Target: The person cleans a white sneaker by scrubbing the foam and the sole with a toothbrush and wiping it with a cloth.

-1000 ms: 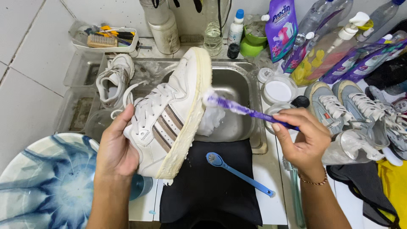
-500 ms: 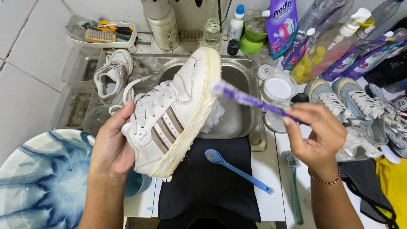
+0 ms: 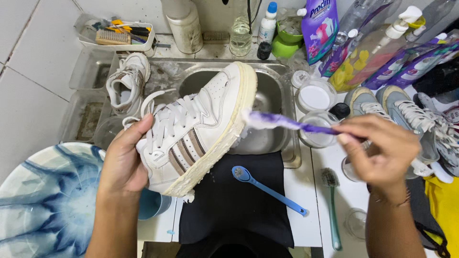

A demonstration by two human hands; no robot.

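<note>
My left hand (image 3: 122, 165) grips a white high-top sneaker (image 3: 193, 129) with brown side stripes by its heel, holding it tilted over a steel sink (image 3: 275, 138), sole edge turned right and coated in foam. In my right hand (image 3: 382, 150) is a purple toothbrush (image 3: 287, 123); its foamy head touches the sole edge near the toe. The brush looks blurred.
A black cloth (image 3: 234, 205) with a blue spoon-shaped brush (image 3: 267, 188) lies in front of the sink. Another white shoe (image 3: 126, 83) sits left of the sink, grey sneakers (image 3: 397, 114) right. Bottles and jars line the back. A blue-white basin (image 3: 45, 200) is lower left.
The sneaker has tipped further right and lower over the sink. My right hand moved right and down, drawing the toothbrush along the sole edge.
</note>
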